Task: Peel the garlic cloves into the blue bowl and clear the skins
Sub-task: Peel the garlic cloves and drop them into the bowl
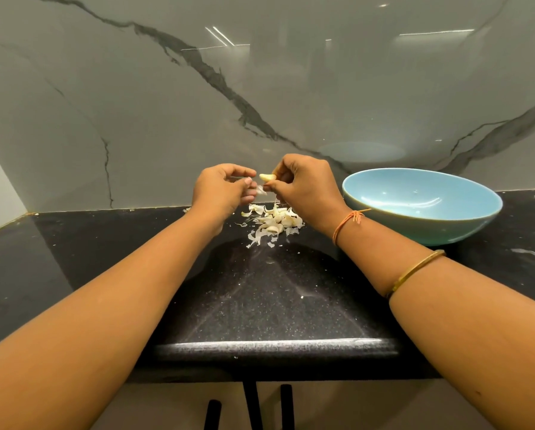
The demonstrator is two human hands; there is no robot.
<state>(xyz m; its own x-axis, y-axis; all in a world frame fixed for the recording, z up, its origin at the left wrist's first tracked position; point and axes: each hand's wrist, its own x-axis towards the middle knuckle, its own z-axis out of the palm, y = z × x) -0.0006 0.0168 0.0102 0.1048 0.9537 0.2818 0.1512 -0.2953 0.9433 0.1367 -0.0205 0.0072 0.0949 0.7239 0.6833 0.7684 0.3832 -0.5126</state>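
The right hand [306, 187] is covering one end of the garlic clove [267, 177] and the right edge of the pile of skins [272, 223]. The left hand [219, 193] is hiding most of a skin shred [260, 190] in its curled fingers. The near wall of the blue bowl [421, 226] is concealing part of its inside floor.

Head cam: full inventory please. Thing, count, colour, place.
clove: 1, pale yellow, in right hand
skin strip: 1, white, pinched by left hand
skins: 1 pile, white, on counter under hands
bowl: 1, blue, on counter, right of skins
counter: 1, black speckled
wall: 1, grey marble, dark veins, behind counter
bars: 3, black, below counter edge
thread: 1, orange, right wrist
bangle: 1, gold, right forearm
left hand: 1, pinches skin strip
right hand: 1, holds clove
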